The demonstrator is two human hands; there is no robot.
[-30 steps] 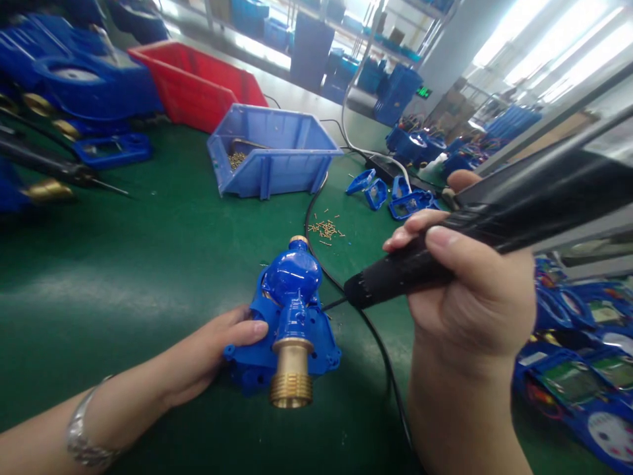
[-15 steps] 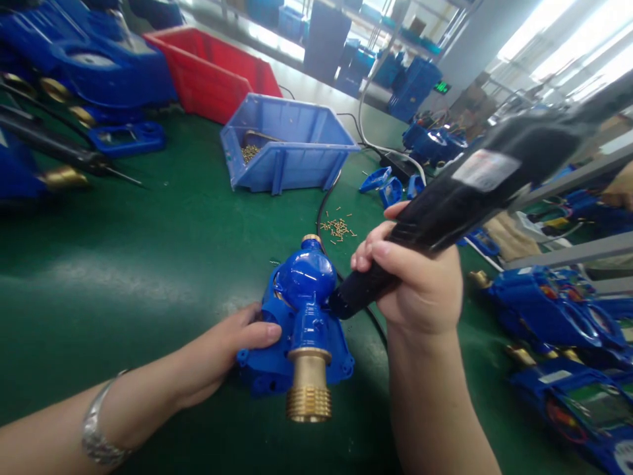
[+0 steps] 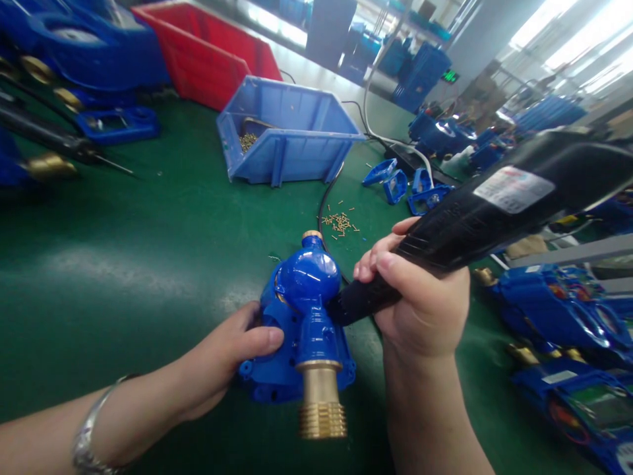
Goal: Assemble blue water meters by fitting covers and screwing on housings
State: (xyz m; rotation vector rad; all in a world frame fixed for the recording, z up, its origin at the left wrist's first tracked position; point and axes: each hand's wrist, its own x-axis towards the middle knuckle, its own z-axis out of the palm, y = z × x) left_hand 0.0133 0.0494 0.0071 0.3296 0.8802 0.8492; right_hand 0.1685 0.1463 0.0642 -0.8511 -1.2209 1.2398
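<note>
steadying a blue housing (image 3: 311, 274) near the scene's centre, the left hand (image 3: 242, 353) grasps its left edge, thumb on top, other fingers mostly hidden. across from it, the right hand (image 3: 425, 297) has its fingers wrapped around a black handheld tool (image 3: 459, 227); the housing lies just left of them. the housing's long axis runs near to far, brass threaded end (image 3: 324, 419) nearest. the tool slants down from the far right, its tip hidden beside the housing's rounded body. loose screws (image 3: 341, 222), a black cable (image 3: 324, 194) and a pale blue bin (image 3: 306, 155) occupy the tabletop (image 3: 163, 218) beyond.
</note>
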